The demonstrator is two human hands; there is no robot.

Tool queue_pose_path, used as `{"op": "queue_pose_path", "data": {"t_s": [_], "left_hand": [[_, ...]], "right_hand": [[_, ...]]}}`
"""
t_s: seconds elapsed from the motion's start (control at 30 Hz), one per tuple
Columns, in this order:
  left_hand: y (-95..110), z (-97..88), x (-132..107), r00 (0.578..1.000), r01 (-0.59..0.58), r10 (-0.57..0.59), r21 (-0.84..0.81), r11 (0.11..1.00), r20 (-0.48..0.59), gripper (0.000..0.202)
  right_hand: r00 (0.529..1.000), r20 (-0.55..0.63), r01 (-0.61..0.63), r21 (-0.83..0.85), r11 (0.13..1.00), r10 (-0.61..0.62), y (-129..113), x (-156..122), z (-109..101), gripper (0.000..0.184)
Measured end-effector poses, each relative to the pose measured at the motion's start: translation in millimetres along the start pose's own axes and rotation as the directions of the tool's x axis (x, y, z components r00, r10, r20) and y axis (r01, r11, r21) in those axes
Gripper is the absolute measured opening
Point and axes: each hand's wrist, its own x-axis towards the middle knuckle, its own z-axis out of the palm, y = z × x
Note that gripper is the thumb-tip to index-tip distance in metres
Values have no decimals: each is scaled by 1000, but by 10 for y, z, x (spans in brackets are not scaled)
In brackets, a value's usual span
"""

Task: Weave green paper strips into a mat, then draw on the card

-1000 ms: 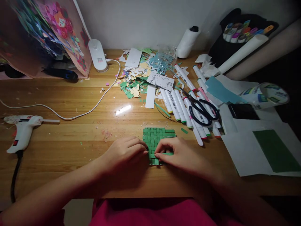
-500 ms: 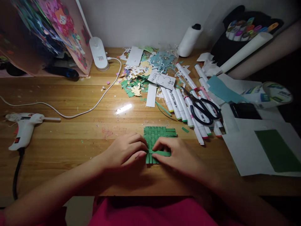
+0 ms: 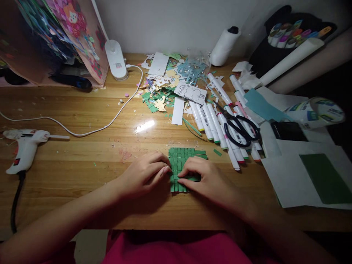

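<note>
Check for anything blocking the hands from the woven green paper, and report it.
Nothing visible does. The left hand is at the left edge of the woven green paper, and the right hand reaches over its lower right part. The markers and scissors lie beyond it, to the right.

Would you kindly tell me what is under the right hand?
Under the right hand is part of the woven green mat; green paper also shows between the fingers. Whatever the palm covers is hidden, including the mat's lower right portion.
</note>
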Motion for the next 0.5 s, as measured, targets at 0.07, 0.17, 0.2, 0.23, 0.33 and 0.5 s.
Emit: {"op": "queue_pose_path", "data": {"t_s": [0.07, 0.17, 0.2, 0.23, 0.33, 0.5], "left_hand": [[3, -2, 4, 1000, 9, -9, -4, 1000, -3, 27], [9, -6, 11, 1000, 16, -17, -10, 1000, -5, 27], [11, -7, 12, 1000, 18, -18, -11, 1000, -5, 27], [13, -7, 13, 1000, 20, -20, -12, 1000, -4, 27], [13, -5, 14, 1000, 23, -23, -12, 1000, -6, 28], [0, 2, 7, 1000, 12, -12, -20, 1000, -2, 28]], "right_hand": [[1000, 10, 1, 9, 1000, -1, 10, 4, -8, 6], [1000, 12, -12, 13, 1000, 12, 6, 3, -7, 6], [1000, 7, -18, 12, 1000, 18, 1, 1, -3, 6], [1000, 1, -21, 11, 1000, 21, -5, 0, 3, 6], [1000, -7, -17, 2, 1000, 17, -22, 0, 18, 7], [1000, 26, 14, -37, 999, -13, -34, 10, 6, 8]]}}
